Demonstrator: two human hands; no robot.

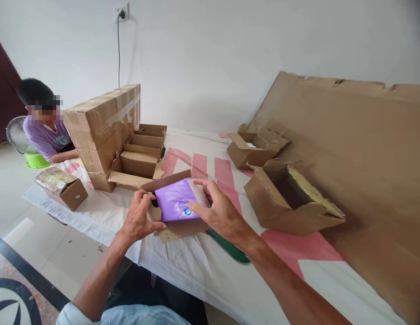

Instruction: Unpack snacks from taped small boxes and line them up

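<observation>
A purple and white soft packet (178, 198) with a small blue emblem lies tilted at the mouth of an open cardboard box (183, 229) in front of me. My right hand (215, 205) grips the packet's right end, thumb on its face and fingers along the far edge. With my left hand (140, 216) I hold the box's left end, thumb on the near wall and fingers curled over the far side. How much lies inside the box beneath the packet is hidden. Partly under the box, a flat dark green object (230, 246) rests on the cloth.
Taped cartons (105, 124) are stacked at the left, beside several open boxes (138, 167). More open boxes (291, 198) stand at the right before a large cardboard sheet (375, 149). A closed box (63, 187) sits near the left edge. Behind the stack is a person (49, 131).
</observation>
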